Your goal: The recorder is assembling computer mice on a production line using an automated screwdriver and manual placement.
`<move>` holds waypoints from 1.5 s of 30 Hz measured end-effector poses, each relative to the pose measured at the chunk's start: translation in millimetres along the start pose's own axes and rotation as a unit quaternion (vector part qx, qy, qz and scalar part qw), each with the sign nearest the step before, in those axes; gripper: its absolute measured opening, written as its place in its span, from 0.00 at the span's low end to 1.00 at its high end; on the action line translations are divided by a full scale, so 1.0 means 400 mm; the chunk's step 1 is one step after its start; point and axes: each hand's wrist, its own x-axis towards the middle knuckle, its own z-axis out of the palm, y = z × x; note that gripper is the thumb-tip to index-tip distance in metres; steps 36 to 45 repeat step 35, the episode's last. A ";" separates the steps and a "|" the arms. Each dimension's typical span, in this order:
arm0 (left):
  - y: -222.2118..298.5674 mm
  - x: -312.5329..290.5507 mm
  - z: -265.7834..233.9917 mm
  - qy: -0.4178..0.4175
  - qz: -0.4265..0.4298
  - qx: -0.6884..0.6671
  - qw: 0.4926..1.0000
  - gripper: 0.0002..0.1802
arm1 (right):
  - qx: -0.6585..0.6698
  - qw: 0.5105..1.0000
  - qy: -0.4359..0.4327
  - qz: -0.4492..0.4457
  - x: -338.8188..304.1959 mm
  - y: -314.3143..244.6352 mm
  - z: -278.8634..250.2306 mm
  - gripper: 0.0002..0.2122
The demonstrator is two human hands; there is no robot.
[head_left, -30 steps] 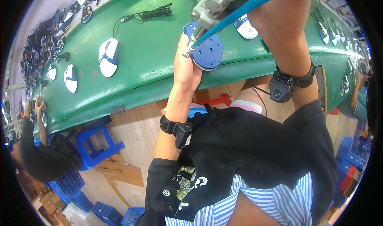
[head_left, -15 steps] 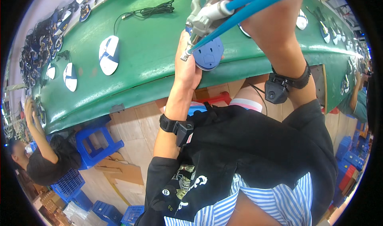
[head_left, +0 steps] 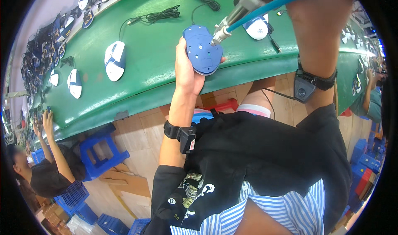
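A blue computer mouse (head_left: 202, 48) lies bottom side up in my left hand (head_left: 187, 75), whose fingers curl around its edges. Screw holes and a rectangular outline show on its underside, and its cable runs to a coil on the green bench. At the top edge, my right hand (head_left: 321, 4) is on a powered screwdriver (head_left: 248, 0) with a silver body and a blue hose; its fingers are mostly cut off by the frame. The screwdriver's tip points at the mouse's right side, apparently just above it.
White and blue mice (head_left: 114, 60) stand on the green bench (head_left: 145, 60), with another mouse (head_left: 257, 27) to the right. Boards and cables (head_left: 41, 52) pile up far left. A co-worker (head_left: 54, 168) sits at left near a blue stool (head_left: 99, 152); another person is at far right.
My right hand and the screwdriver have moved up and right, uncovering the mouse's underside. My left hand has shifted slightly left, still holding the mouse. The left co-worker's hands have moved.
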 end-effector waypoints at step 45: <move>0.020 -0.001 -0.009 0.014 0.002 -0.021 1.000 0.28 | 0.133 0.965 -0.223 -0.041 0.004 0.125 -0.049 0.28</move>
